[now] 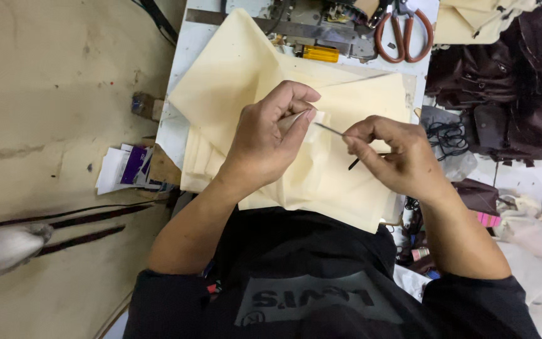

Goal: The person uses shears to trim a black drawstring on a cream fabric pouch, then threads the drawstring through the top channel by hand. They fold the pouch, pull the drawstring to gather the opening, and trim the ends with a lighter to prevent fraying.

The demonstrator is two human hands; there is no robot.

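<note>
Over the white table (180, 94), both hands work just above a stack of cream cloth (346, 107) that lies spread in front of a sewing machine (312, 25). The left hand (265, 141) is closed in a pinch on a small folded corner of cloth (312, 122), thumb and forefinger pressed together. The right hand (393, 154) is closed narrowly on a thin dark pick (330, 130), whose tip touches the pinched corner; I cannot tell exactly what kind of tool it is.

As I judge it, the sharp tip sits very near the left thumb, so a slip could prick the finger. Too hard a pull could also snag or tear the thin cloth, and a loosened pinch would let the corner fall back into the stack.

No real container shows. Red-handled scissors (404, 34) lie at the far edge of the table, a yellow lighter (320, 54) rests by the machine, dark brown bags (503, 81) are heaped to the right, and a few paper cards (123, 169) sit off the table's left edge.
</note>
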